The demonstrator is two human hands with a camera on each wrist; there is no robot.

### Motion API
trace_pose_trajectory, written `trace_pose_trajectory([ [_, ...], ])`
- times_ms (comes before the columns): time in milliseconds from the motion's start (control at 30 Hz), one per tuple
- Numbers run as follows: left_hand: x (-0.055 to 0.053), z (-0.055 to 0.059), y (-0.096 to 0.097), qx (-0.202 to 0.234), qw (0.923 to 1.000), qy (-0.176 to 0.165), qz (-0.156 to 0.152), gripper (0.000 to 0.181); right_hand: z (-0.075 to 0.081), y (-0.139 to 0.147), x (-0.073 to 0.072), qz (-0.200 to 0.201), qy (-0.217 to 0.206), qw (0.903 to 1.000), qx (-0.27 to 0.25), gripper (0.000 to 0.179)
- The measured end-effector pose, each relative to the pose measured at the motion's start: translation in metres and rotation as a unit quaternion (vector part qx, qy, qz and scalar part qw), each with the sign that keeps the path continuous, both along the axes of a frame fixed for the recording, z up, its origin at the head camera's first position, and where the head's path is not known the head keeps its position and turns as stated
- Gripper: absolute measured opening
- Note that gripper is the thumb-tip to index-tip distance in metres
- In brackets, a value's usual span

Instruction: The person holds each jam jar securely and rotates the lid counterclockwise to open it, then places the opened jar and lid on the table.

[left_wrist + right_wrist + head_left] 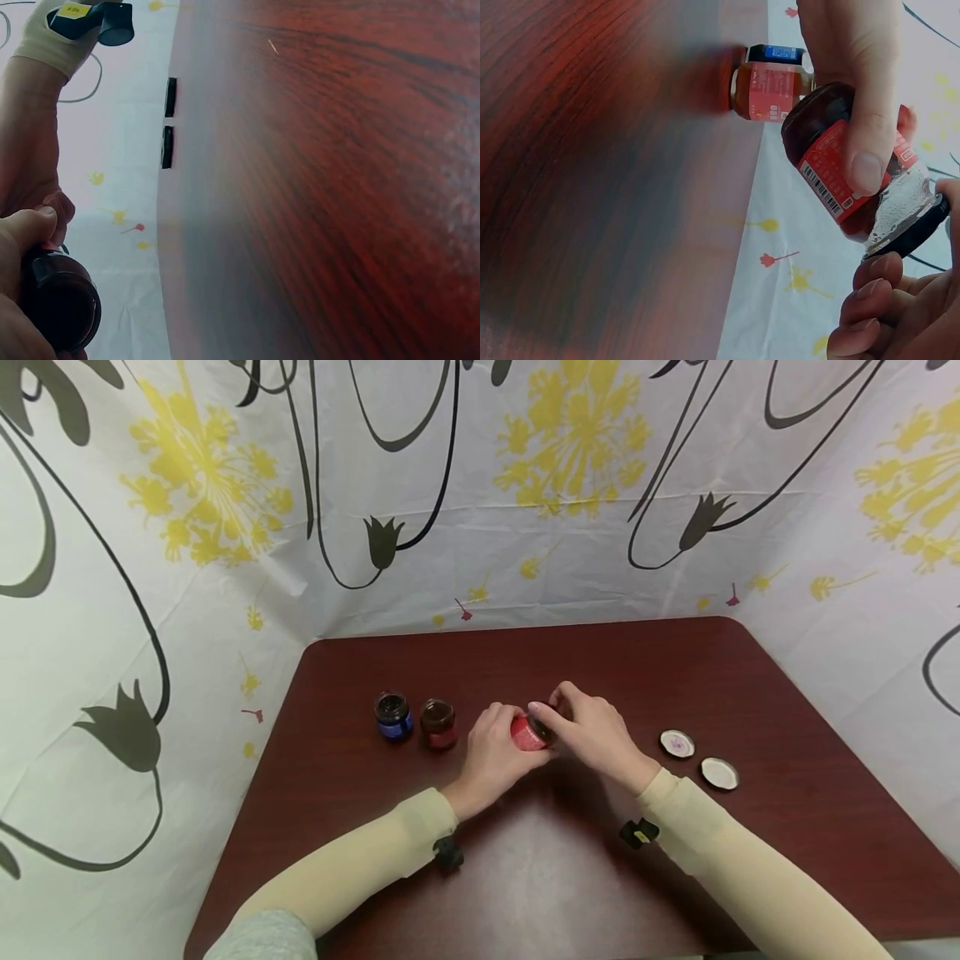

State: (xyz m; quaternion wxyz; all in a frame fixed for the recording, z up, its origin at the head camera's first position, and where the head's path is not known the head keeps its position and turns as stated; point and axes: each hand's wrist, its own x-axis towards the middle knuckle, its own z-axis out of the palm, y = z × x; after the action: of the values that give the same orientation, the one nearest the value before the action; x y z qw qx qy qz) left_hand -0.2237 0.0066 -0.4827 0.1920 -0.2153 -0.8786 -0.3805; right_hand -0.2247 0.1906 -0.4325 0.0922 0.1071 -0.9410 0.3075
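My left hand [491,752] grips a glass jar [829,161] with a red label and dark contents. In the head view the jar is tilted, its top toward my right hand [596,735]. Curled fingers and thumb of that hand hold the jar's black lid [915,229], which sits at the jar's mouth; whether it is loose I cannot tell. The right wrist view shows clear, wet-looking glass just below the lid. In the left wrist view the jar's dark round base [64,304] faces the camera, with my left thumb alongside.
Left of my hands stand a blue-labelled jar [393,717] and a red-labelled jar [438,724], side by side and apparently lidless. Two lids, pale insides up, lie at right: one lid [677,743] farther back, another lid [719,773] nearer. A patterned cloth [480,577] hangs behind the dark-red table [360,660].
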Motion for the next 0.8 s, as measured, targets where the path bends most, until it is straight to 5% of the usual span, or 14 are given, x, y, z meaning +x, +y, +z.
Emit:
trace_pose_trajectory([
  [800, 0.002, -0.003, -0.004, 0.028, 0.9964, -0.074, -0.031, 0.060, -0.011, -0.003, 0.003, 0.002, 0.051, 0.9985, -0.021, 0.044],
])
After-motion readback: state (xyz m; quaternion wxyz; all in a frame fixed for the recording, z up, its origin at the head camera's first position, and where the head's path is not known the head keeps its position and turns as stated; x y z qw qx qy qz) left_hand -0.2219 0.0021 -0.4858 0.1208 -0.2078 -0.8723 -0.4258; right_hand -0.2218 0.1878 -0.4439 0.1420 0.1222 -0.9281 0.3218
